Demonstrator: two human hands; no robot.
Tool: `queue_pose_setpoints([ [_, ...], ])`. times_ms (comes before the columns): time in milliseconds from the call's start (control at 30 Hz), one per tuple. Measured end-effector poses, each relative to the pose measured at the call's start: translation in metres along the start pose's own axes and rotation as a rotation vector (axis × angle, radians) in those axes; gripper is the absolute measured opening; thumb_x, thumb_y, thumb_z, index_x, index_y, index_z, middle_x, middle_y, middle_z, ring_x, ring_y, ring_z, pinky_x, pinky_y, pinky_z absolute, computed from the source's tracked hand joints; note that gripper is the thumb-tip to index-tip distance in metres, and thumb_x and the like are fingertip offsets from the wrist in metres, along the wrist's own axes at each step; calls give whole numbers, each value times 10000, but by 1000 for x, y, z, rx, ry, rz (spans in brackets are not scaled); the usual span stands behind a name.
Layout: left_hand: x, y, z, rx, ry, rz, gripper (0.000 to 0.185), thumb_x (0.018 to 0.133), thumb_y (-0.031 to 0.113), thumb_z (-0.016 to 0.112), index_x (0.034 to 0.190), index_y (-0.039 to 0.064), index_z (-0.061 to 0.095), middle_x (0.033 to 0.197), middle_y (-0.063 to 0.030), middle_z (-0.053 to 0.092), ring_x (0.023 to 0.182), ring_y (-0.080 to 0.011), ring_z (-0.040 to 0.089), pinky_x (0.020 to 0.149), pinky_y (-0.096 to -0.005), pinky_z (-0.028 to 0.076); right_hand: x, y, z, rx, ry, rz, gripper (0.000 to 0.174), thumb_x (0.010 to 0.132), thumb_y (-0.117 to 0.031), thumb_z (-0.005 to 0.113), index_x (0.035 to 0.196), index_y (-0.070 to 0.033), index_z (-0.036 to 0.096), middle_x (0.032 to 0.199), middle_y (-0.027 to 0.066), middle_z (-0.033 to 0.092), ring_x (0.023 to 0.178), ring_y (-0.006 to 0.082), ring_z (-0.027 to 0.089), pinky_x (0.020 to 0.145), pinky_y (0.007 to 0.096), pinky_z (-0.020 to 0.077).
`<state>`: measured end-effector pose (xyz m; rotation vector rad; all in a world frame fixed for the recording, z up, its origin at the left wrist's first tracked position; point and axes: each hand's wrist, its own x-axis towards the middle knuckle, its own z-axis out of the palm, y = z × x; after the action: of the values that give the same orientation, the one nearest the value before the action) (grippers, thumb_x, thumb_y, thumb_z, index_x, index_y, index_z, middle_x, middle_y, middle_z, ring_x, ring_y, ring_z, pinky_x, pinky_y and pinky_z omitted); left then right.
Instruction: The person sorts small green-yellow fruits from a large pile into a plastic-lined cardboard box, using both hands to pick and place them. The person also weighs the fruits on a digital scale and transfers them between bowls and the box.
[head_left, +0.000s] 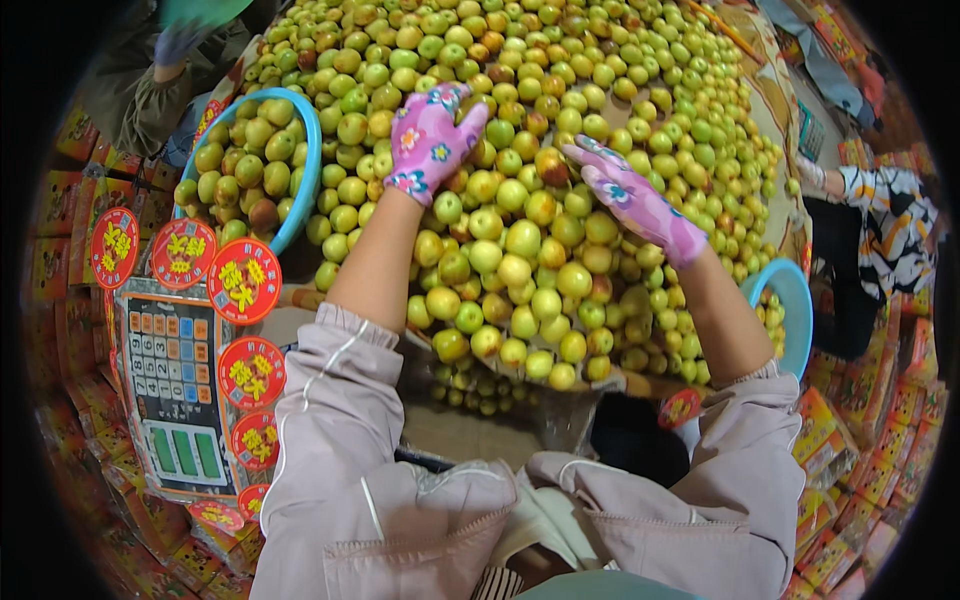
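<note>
A broad heap of green and reddish jujube fruits (523, 238) covers the table before me. My left hand (435, 142), in a pink flowered glove, lies on the heap's upper middle, thumb spread from the fingers, palm down over fruits. To the right, my right hand (637, 199) wears a matching glove and rests its edge against the fruits, its fingers stretched towards the upper left beside a reddish-brown jujube (553, 166). Neither hand visibly grips a fruit, though the undersides are hidden. Between the hands lie many loose fruits.
A blue basket (315, 161) of jujubes tilts at the left, above a weighing scale (172, 390) with round red stickers. Another blue basket (801, 315) stands at the right. Co-workers are at the upper left (142, 105) and right (892, 225). Printed cartons (825, 435) surround the table.
</note>
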<state>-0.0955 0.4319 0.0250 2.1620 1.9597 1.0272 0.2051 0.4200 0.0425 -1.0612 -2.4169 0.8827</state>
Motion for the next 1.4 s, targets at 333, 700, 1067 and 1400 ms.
queue_pose_setpoints([
  [333,-9,-28,21,-56,66,148,290,905,331,686,1182,260,737,1351,-32,635,1255,-289,530,1100,-407,408,-218,-81,49,-226,282,624,647,927,-317,670,1483,-84,433,1443,241,506,1352,404,458,1139,457,357],
  [700,-103,64,-28,-43,-173,272,320,928,321,657,1204,173,724,1091,-111,715,1022,-328,633,961,-423,487,-184,-90,47,-388,109,793,707,906,-474,659,1484,-123,455,1354,209,560,1241,426,517,1052,483,433],
  [1067,-206,101,-101,-181,-151,86,229,921,157,668,1086,4,713,1127,-182,694,1060,-326,658,936,-402,515,-200,-66,37,-267,209,844,447,982,-376,524,1272,-41,577,1225,249,622,1133,416,601,969,487,484],
  [1400,-145,23,-96,516,-423,-615,828,922,696,449,1378,8,525,1349,-311,558,1281,-424,541,1055,-480,452,-191,-84,33,-237,136,987,693,950,-590,518,1356,-29,488,1395,258,515,1168,436,603,967,508,491],
])
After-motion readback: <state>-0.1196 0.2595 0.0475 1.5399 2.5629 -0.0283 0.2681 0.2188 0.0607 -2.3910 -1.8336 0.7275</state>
